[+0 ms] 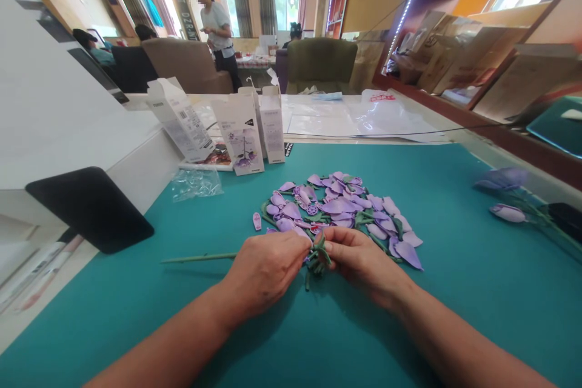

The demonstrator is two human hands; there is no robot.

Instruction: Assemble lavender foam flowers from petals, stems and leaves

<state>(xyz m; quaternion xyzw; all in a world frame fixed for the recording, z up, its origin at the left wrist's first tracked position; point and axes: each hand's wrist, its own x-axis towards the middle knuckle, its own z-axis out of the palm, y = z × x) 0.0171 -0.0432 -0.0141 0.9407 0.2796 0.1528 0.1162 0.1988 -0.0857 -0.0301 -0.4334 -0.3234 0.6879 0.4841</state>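
My left hand [271, 267] is closed around a thin green plastic stem [200, 258], whose bare end sticks out to the left. My right hand [359, 257], fingers pinched, grips a green leaf-like piece [322, 250] at the other end of the stem, where both hands' fingertips almost meet. Just below the fingertips is a small clump of green parts [314, 267]; whether it is attached to the stem I cannot tell. Behind my hands, loose purple petals [341, 205] lie heaped with green pieces among them. One small pale piece [257, 222] sits apart on the left.
Several white boxes [239, 139] stand at the back left, near a crumpled clear bag [196, 183]. A black tablet-like panel [91, 209] leans at the left. Purple flowers [507, 212] lie at the right of the green mat [454, 315]. A person [217, 27] stands beyond the table.
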